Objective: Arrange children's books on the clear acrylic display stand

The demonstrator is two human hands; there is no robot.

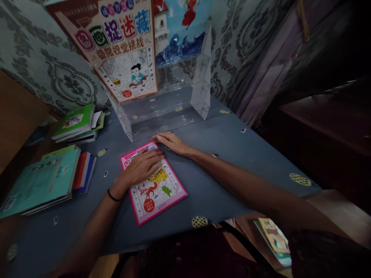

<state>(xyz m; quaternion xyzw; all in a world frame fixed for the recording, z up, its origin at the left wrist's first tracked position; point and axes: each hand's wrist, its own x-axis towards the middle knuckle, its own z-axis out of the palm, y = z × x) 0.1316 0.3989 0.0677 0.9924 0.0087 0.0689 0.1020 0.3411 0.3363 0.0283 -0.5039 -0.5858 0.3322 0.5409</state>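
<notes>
A pink picture book [160,204] with a tiger and a fox on its cover lies flat on the table. My left hand [142,166] rests palm down across the upper part of the cover, its fingers stretched out and hiding some of the title. At the book's top right corner is my right hand [171,143], fingers extended and touching the edge or the cloth beside it; its fingertips are partly hidden. Neither hand grips anything. Just behind the hands stands a clear acrylic stand [201,87], which holds a brown-bordered book [127,54] and a blue picture book [181,42].
Two stacks sit to the left: a green book [74,120] tops the farther one, a teal book [43,179] the nearer. Blue-grey cloth with pineapple prints covers the table [232,154]. Below the table's front edge lies another book [274,235]. Patterned wallpaper [69,77] is behind.
</notes>
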